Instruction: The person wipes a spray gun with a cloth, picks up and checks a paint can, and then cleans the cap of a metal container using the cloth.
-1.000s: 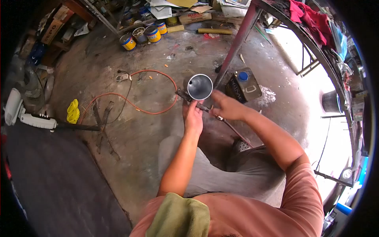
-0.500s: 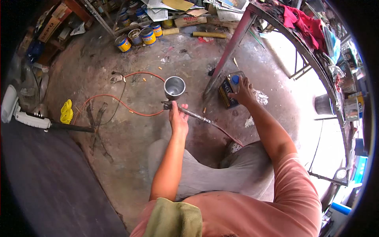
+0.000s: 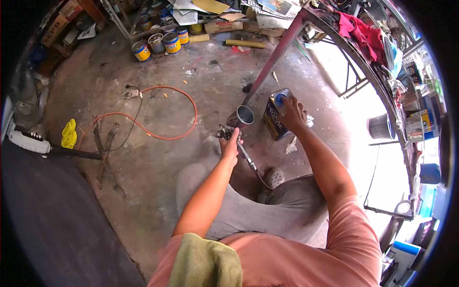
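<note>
My left hand point(image 3: 230, 149) is closed around the handle of a spray gun point(image 3: 224, 132). On top of the gun sits an open metal cup point(image 3: 244, 115), tilted toward the right; its contents cannot be made out. A hose trails from the gun's handle down toward my foot. My right hand point(image 3: 295, 115) is at the top of a dark rectangular metal can point(image 3: 274, 119) on the floor, its fingers closed at the blue cap point(image 3: 279, 99). Part of the can's top is hidden by that hand. The cup is just left of the can.
An orange hose point(image 3: 195, 112) loops on the floor at left, near a yellow object point(image 3: 69, 134) and dark sticks point(image 3: 109, 143). Several paint cans point(image 3: 172, 43) stand at the back. A reddish table leg point(image 3: 275, 55) rises behind the can. A grey bucket point(image 3: 380, 126) is at right.
My left hand has brought the spray gun rightward, closer to the can, and the cup now leans that way. My right hand's fingers have closed in on the blue cap. The view has shifted slightly.
</note>
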The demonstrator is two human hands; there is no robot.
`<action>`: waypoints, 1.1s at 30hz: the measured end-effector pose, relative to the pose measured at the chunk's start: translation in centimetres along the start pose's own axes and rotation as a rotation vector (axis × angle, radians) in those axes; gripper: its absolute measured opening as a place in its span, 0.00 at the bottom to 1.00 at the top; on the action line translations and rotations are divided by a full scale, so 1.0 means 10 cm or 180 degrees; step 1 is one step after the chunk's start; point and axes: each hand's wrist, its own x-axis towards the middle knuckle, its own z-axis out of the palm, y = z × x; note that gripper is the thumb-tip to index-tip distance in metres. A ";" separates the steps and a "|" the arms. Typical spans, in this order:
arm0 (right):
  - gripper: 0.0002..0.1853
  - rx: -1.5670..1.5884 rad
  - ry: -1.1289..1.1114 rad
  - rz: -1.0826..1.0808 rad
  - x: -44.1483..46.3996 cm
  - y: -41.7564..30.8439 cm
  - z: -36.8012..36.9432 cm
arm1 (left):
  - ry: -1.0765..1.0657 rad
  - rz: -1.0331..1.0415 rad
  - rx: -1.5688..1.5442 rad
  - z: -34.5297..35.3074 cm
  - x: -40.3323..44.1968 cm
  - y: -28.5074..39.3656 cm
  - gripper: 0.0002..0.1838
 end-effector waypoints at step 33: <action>0.26 -0.3199 -0.1266 -0.1314 -0.50 -0.51 -0.81 | 0.0087 0.1189 0.1155 0.53 0.55 -1.06 0.55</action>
